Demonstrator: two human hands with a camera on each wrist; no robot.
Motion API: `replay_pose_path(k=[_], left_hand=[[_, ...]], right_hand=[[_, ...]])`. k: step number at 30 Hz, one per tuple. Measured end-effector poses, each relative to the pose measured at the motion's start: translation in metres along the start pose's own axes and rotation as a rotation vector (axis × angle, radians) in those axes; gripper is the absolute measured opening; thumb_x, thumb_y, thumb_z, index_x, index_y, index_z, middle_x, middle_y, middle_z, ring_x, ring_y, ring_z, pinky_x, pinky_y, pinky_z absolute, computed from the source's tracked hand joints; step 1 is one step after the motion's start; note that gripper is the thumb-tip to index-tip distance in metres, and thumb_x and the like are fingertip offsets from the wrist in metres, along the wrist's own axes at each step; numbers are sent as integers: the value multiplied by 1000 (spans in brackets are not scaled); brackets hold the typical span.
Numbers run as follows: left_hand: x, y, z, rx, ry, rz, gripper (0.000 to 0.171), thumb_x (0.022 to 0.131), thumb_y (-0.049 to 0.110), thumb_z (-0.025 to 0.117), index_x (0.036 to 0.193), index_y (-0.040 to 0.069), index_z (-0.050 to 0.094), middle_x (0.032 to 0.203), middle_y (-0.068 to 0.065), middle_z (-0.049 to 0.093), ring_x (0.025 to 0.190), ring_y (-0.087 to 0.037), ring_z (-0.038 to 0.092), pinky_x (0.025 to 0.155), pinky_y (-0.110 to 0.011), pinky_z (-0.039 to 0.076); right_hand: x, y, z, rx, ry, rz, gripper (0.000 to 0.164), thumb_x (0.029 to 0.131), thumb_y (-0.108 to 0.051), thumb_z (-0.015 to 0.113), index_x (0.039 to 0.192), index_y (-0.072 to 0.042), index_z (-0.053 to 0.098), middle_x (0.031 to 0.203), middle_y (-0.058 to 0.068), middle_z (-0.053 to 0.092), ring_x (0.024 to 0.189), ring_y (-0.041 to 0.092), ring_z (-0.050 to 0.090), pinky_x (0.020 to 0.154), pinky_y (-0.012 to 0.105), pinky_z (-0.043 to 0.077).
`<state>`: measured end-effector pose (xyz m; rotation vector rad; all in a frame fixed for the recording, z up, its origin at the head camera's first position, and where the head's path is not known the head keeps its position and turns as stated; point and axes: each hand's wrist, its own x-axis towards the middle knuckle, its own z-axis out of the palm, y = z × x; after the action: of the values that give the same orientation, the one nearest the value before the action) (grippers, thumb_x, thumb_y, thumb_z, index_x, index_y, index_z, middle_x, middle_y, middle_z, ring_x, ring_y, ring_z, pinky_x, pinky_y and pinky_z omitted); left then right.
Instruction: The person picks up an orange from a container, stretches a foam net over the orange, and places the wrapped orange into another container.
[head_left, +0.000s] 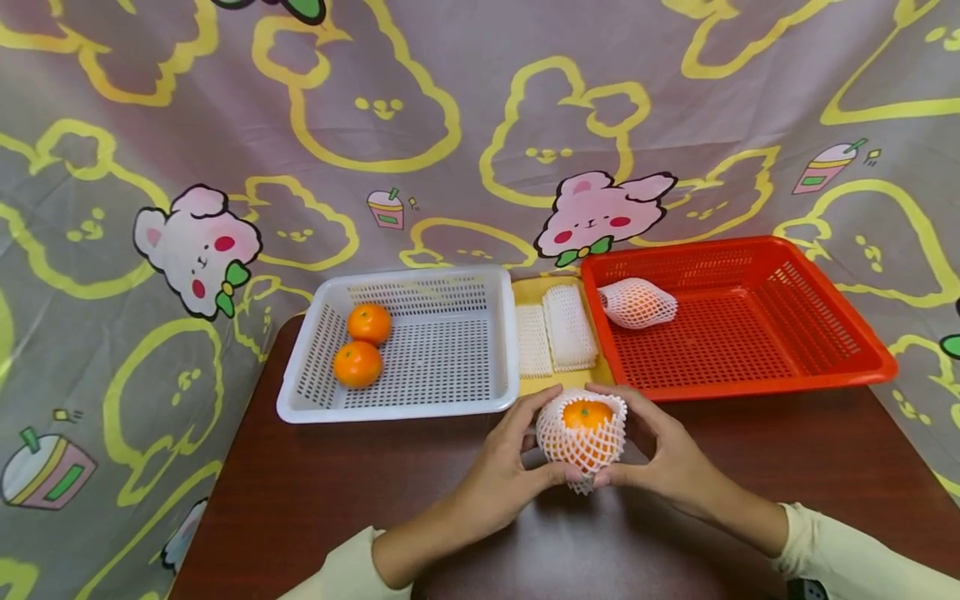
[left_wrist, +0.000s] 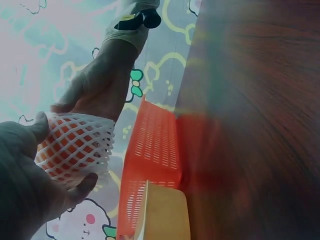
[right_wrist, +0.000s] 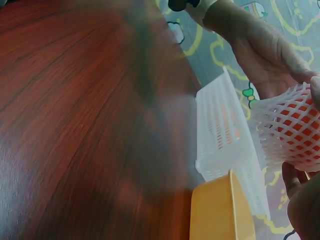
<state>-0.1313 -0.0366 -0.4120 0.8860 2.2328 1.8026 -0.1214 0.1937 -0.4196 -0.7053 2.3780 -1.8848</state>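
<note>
Between both hands is an orange (head_left: 587,414) inside a white foam net sleeve (head_left: 558,442), its stem end facing up through the open top. The left hand (head_left: 504,468) grips the left side of the sleeve, thumb low at the front and fingers behind. From the right, the right hand (head_left: 669,467) holds it the same way. Both thumbs come close together near the sleeve's narrow lower end. In the left wrist view, the netted orange (left_wrist: 75,147) sits between the fingers of the two hands, held above the table.
A white basket (head_left: 420,410) with two bare oranges (head_left: 358,364) stands at the left. In the middle, a yellow tray (head_left: 536,385) holds flat foam net sleeves (head_left: 570,329). A red basket (head_left: 757,385) at the right contains one netted orange (head_left: 639,303). Patterned cloth hangs behind the table.
</note>
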Motion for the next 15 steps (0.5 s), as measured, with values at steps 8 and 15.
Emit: replay_pose_path(k=[8, 15], left_hand=[[3, -4, 7, -180, 6, 26, 78, 76, 10, 78, 143, 17, 38, 142, -5, 46, 126, -20, 51, 97, -30, 49], [13, -2, 12, -241, -7, 69, 76, 78, 5, 75, 144, 11, 38, 142, -10, 47, 126, -21, 52, 98, -30, 48]], right_hand=[[0, 2, -4, -33, 0, -80, 93, 62, 3, 86, 142, -6, 41, 139, 11, 48, 127, 11, 48, 102, 16, 40], [1, -5, -15, -83, -5, -142, 96, 61, 2, 87, 143, -3, 38, 143, 15, 46, 132, 11, 44, 105, 14, 36]])
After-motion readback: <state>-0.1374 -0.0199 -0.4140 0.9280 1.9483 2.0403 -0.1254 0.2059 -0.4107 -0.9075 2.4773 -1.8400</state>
